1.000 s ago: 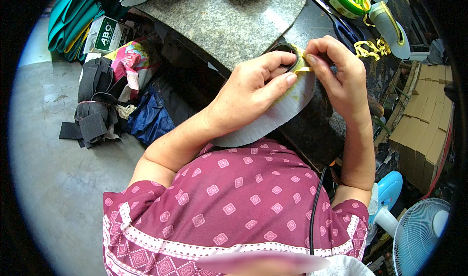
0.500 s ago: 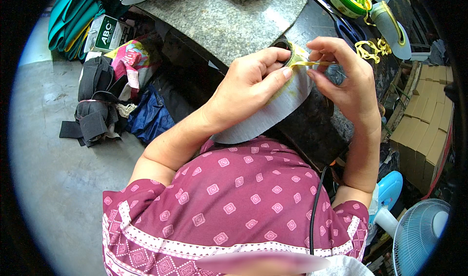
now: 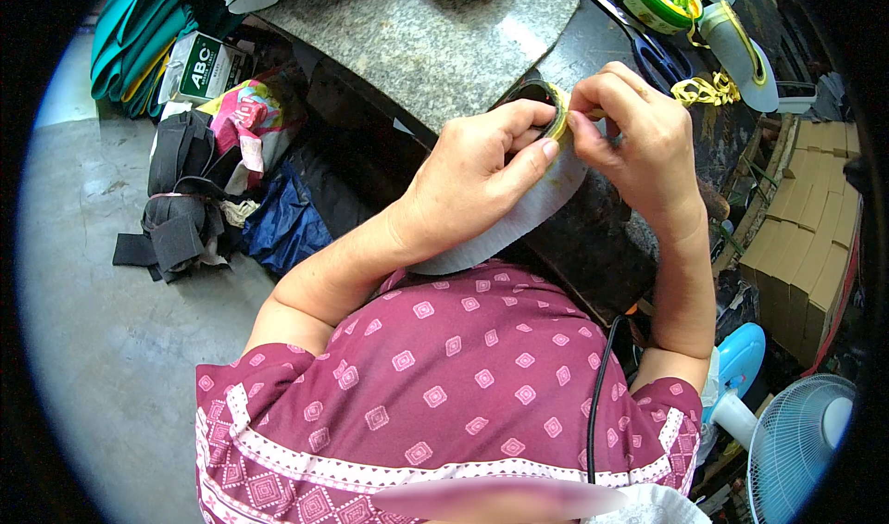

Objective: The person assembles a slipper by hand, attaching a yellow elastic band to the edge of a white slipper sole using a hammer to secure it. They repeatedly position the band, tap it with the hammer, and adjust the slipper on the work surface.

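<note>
Just off the right-hand near edge of the speckled stone slab (image 3: pixel 435 43), a grey crescent-shaped piece (image 3: pixel 530 209) is held up between the person's two bare hands. Its dark, curled rim, edged in yellow, is the end next to the slab; its broad grey part slants away from the slab, beneath the left hand, toward the person's patterned shirt (image 3: pixel 454 348).

The left hand (image 3: pixel 472 172) grips this piece from the slab side: the thumb presses on the outer face just below the rim, while the fingers curl into the hollow. The right hand (image 3: pixel 641 140), on the side farther from the slab, has its thumb and bent fingers drawn together right beside the rim, closed on a short bit of yellow strip (image 3: pixel 594 113); the fingers hide most of it.

To the right of the slab, beyond the right hand, lie scissors (image 3: pixel 637 37) with dark blue handles, a green tub (image 3: pixel 653 4), a loose heap of yellow strips (image 3: pixel 708 89) and, farthest from the slab, a second grey piece (image 3: pixel 748 66) with a yellow edge.
</note>
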Available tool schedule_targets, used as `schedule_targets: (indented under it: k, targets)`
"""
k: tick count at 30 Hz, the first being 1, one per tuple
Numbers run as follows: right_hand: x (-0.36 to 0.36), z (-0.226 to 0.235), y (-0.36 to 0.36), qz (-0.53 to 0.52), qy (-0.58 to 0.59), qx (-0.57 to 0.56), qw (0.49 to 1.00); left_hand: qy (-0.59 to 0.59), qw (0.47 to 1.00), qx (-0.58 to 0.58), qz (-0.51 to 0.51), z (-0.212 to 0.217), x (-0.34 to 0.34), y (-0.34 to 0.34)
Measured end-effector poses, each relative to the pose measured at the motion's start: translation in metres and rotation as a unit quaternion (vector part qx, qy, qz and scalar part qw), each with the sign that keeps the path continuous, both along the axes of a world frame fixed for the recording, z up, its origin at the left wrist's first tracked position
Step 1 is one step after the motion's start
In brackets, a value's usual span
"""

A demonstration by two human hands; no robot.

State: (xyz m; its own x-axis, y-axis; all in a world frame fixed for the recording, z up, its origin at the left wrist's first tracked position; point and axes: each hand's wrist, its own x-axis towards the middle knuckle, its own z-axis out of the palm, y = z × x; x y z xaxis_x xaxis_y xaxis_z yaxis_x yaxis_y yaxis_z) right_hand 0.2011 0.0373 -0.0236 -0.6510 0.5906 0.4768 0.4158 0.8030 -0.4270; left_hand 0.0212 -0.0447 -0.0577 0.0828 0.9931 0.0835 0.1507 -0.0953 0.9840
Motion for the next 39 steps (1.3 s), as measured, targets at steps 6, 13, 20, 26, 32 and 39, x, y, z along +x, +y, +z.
schedule_targets:
  k: [6, 13, 20, 26, 32, 39]
  targets:
    - [0.004, -0.002, -0.003, 0.021, 0.029, -0.037, 0.999, -0.054, 0.998, -0.024, 0.029, 0.002, 0.001, 0.003]
    - [0.057, 0.013, 0.046, -0.110, 0.090, -0.154, 0.978, -0.011, 0.998, -0.034, 0.042, 0.010, -0.010, 0.000]
    - [0.086, -0.015, 0.093, -0.219, -0.254, -0.077, 0.939, 0.062, 0.997, -0.001, 0.040, 0.012, -0.005, 0.001]
    - [0.084, -0.014, 0.107, -0.251, -0.218, -0.229, 0.915, 0.052, 0.997, 0.010, 0.063, 0.014, -0.012, 0.005]
    - [0.086, -0.018, 0.101, -0.259, -0.292, -0.131, 0.911, 0.068, 0.996, 0.039, 0.046, 0.021, -0.017, 0.000]
    - [0.107, -0.033, 0.104, -0.206, -0.129, -0.278, 0.929, 0.036, 0.994, -0.017, 0.098, 0.014, -0.028, 0.005]
